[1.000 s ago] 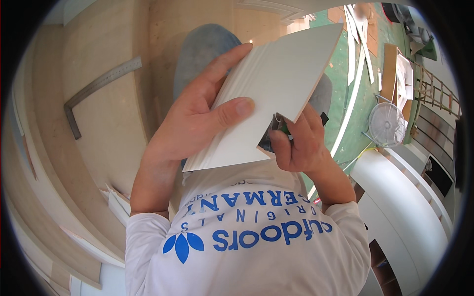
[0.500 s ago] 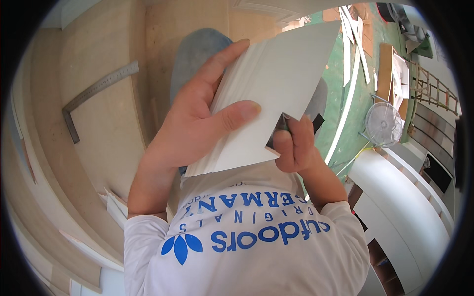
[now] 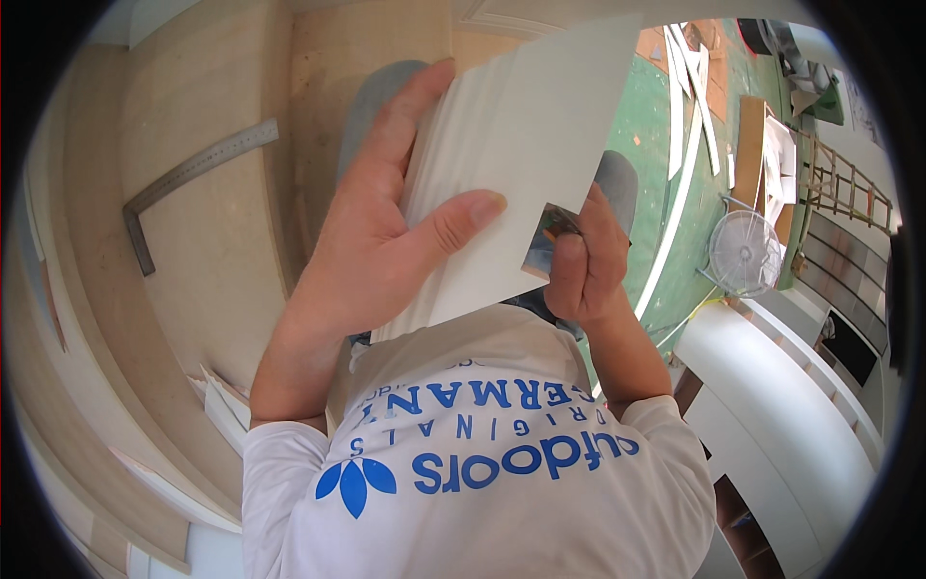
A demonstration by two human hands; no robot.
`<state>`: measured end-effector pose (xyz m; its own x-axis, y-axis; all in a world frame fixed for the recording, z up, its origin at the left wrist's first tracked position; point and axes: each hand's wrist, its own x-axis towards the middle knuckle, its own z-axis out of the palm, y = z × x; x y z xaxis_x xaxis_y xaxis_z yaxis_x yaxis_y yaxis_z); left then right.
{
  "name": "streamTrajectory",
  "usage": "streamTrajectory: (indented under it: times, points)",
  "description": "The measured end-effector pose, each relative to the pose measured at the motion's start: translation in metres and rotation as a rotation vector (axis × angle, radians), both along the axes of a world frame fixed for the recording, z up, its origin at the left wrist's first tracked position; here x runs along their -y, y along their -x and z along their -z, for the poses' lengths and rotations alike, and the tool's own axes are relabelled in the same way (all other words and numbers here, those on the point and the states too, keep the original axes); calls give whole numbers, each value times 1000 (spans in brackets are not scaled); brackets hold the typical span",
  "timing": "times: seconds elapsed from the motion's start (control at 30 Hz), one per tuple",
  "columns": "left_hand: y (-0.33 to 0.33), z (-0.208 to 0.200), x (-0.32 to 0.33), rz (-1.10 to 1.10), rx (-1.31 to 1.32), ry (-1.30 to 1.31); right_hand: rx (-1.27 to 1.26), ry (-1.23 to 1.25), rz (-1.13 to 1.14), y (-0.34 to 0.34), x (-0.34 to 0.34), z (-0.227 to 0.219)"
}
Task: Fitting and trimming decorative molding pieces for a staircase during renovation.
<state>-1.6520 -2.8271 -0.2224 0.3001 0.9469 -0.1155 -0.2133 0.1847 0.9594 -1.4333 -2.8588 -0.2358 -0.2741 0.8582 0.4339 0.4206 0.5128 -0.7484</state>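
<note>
A white board (image 3: 521, 145) with a ridged, moulded left side is tilted up in front of me. My left hand (image 3: 386, 222) grips it, thumb flat on its face and fingers round the ridged edge. A rectangular notch is cut into its lower right corner. Beside that notch my right hand (image 3: 586, 261) is closed, index finger and thumb pinching a thin dark blade-like piece (image 3: 564, 220). The rest of that tool is hidden by the fingers. To the left, an L-shaped metal square (image 3: 198, 169) rests on a pale wooden panel.
Long white strips (image 3: 687, 106) lie on the green floor to the right. Beyond them stand a round fan (image 3: 745, 253) and a wooden ladder (image 3: 849, 183). Broken white pieces (image 3: 224, 407) lie at the lower left, by the wooden panels (image 3: 207, 68).
The board has shifted slightly left and upward in my left hand. My right hand has turned at the notch, showing more of the opening; the black end beyond its fingers is no longer visible.
</note>
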Motion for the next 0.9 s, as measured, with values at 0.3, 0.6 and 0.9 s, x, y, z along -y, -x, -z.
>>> streamTrajectory:
  times: [0.3, 0.6, 0.9]
  points:
    - [-4, -2, -2, 41, 121, 57, -79, 135, -33, 3, -2, -2]
    - [46, 3, -25, -282, -48, 19, -33, 266, 228, -22, -54, 40]
    - [139, 7, -21, -501, -201, 20, -42, 723, 167, 32, -201, 198]
